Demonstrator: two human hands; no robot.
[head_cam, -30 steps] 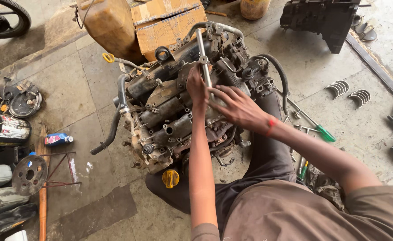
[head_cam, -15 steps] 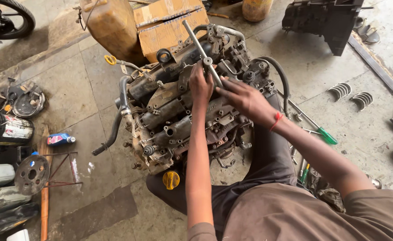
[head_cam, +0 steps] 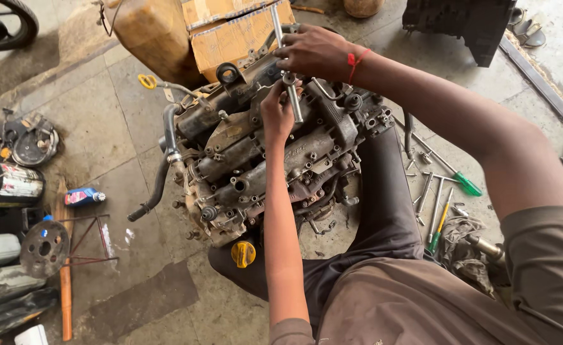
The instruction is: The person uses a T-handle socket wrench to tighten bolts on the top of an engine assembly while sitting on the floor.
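Engine block, greasy grey cast metal with ribbed housings, round ports and bolt heads, lies on the concrete floor in the middle of the frame, between the person's dark-trousered legs. A slim steel ratchet wrench stands on its top, slanting toward the upper edge. The left hand is clenched round the lower shaft of the wrench; the right hand, with a red thread at the wrist, closes over the shaft higher up. What the wrench head sits on is hidden by the fingers. A black rubber hose curves off the block's left side, and a yellow filler cap sits at its lower edge. Behind the block, at upper centre, stand a tan plastic jerrycan and a brown cardboard box, both cut off by the frame. Right of the leg lie loose spanners and a green-handled screwdriver beside a dirty rag. At left are a small blue bottle with a red label, a round rusty disc, and a dark can with a white label, partly cropped.
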